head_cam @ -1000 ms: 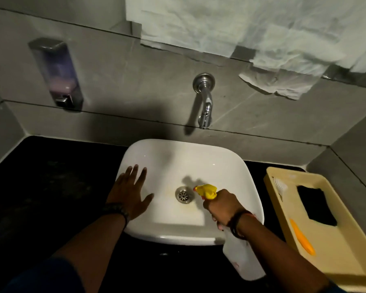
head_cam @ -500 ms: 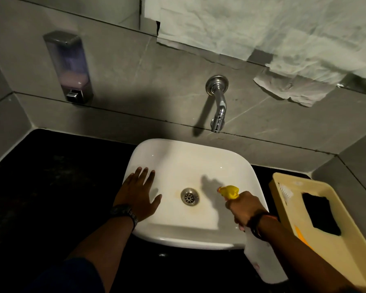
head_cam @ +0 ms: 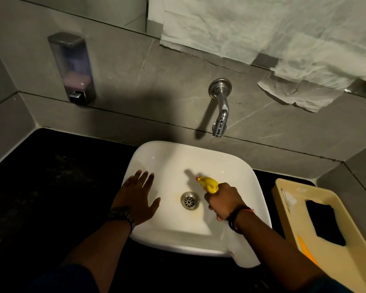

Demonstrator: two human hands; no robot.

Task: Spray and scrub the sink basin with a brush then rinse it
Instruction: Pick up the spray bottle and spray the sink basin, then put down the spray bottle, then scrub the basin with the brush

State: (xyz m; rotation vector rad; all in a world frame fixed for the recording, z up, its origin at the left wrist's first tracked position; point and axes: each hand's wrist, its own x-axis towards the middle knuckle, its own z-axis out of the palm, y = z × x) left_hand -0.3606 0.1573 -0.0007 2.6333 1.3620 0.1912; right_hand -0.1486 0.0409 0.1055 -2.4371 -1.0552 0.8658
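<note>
A white square sink basin sits on a black counter, with a metal drain at its middle. My right hand grips a spray bottle with a yellow nozzle and a white body; the nozzle points left and up over the basin, just right of the drain. My left hand lies flat with spread fingers on the basin's left rim. A brush with white bristles and an orange handle lies in the tray at the right, its handle partly hidden by my forearm.
A chrome tap juts from the grey tiled wall above the basin. A soap dispenser hangs at the left. The beige tray on the right holds a black sponge. Crumpled paper covers the mirror.
My right hand has carried the bottle back left toward the drain, with the nozzle now aimed up and left. My left hand stays on the rim. The view has shifted.
</note>
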